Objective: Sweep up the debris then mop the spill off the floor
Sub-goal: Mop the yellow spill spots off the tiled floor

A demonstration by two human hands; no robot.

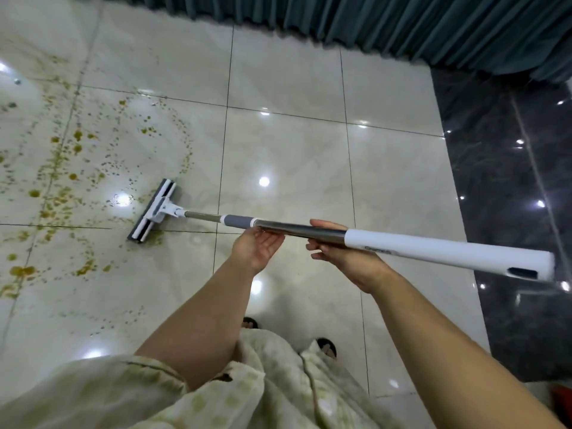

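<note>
Mop and spill on the tiled floor

The mop (278, 226), white and grey with a steel handle, slants from right of frame to its flat head at centre-left, at the edge of the yellow-brown spill (58, 168) spattered across the left.

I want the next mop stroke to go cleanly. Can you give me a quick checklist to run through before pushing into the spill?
1. White flat mop head down on the glossy cream tile floor: ok.
2. Head at the edge of the yellow-brown splattered spill: ok.
3. Right hand wrapped on the steel mop handle: ok.
4. Left hand gripping the handle: not ok, palm open beneath it.
5. Debris swept up: cannot tell.
6. Feet clear of the spill: ok.
</note>
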